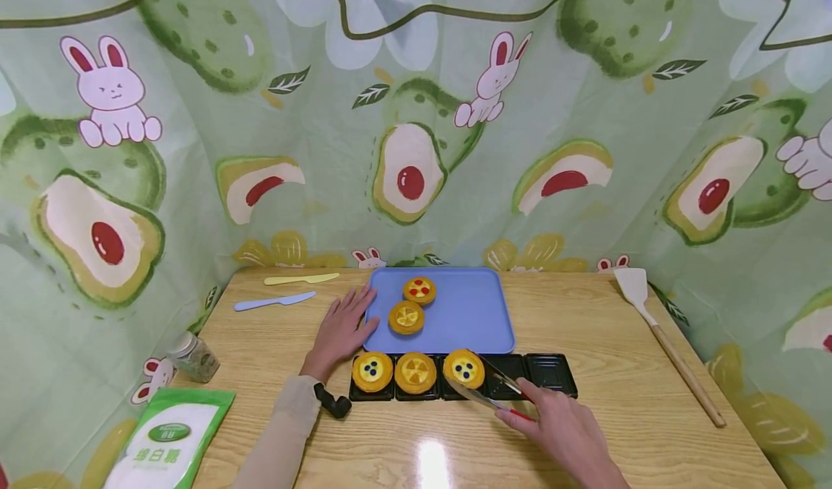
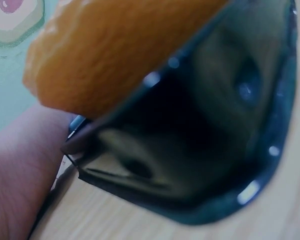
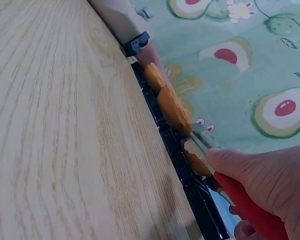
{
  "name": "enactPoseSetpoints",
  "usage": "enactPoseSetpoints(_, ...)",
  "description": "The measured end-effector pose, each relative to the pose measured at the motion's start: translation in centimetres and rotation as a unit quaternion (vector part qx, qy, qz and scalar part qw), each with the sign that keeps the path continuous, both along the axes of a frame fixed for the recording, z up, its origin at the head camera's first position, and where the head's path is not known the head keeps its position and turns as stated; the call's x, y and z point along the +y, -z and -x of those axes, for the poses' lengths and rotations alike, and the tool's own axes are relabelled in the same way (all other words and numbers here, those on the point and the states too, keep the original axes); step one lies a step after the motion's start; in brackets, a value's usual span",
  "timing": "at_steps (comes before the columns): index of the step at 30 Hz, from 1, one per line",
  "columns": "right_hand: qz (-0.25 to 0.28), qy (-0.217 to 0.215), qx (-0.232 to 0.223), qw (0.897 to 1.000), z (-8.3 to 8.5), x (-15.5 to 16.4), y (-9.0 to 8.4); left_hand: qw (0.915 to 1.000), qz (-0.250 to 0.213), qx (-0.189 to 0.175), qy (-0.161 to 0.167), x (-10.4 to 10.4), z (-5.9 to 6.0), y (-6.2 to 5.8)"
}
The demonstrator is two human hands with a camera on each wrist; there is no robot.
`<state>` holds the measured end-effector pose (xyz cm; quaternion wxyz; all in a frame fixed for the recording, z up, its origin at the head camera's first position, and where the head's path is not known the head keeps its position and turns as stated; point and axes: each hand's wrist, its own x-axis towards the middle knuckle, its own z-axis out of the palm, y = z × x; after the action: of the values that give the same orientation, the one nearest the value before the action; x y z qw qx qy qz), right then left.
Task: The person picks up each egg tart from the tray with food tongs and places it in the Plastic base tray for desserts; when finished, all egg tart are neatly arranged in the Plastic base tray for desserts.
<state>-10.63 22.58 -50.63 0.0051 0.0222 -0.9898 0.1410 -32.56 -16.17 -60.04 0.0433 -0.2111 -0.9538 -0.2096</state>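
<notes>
My right hand [image 1: 565, 431] grips the red-handled tongs [image 1: 489, 391], whose arms close on a blueberry tart [image 1: 464, 368] sitting in the third cup of the black tray [image 1: 551, 373]. My left hand [image 1: 342, 328] lies flat, fingers [image 1: 360, 303] straight, on the table [image 1: 650, 417] against the blue tray [image 1: 474, 316]. Left of the tongs, two cups already hold tarts; right of them, two cups stand empty. Two tarts, one yellow [image 1: 406, 317] and one red [image 1: 419, 290], wait on the blue tray beyond, so I judge I am just past halfway.

Readable only on the green-and-white plastic pouch [image 1: 170, 442] at the tabletop's near left corner: "绿白糖".
</notes>
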Motion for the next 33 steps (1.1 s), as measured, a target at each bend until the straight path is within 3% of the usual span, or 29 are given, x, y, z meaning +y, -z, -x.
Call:
enactPoseSetpoints(6, -0.003, 0.001, -0.012, 1.0, 0.1, -0.2, 0.1, 1.0, -0.003, -0.001, 0.001, -0.1, 0.0, 0.1)
enactPoseSetpoints(21, 0.002, -0.003, -0.005, 1.0, 0.1, -0.2, -0.5, 0.9995, -0.031, 0.008, -0.003, 0.4, -1.0, -1.2)
enactPoseSetpoints(33, 0.004, -0.003, -0.005, 1.0, 0.9, -0.2, -1.6, 0.9999, -0.016, -0.003, -0.003, 0.5, -1.0, -1.5)
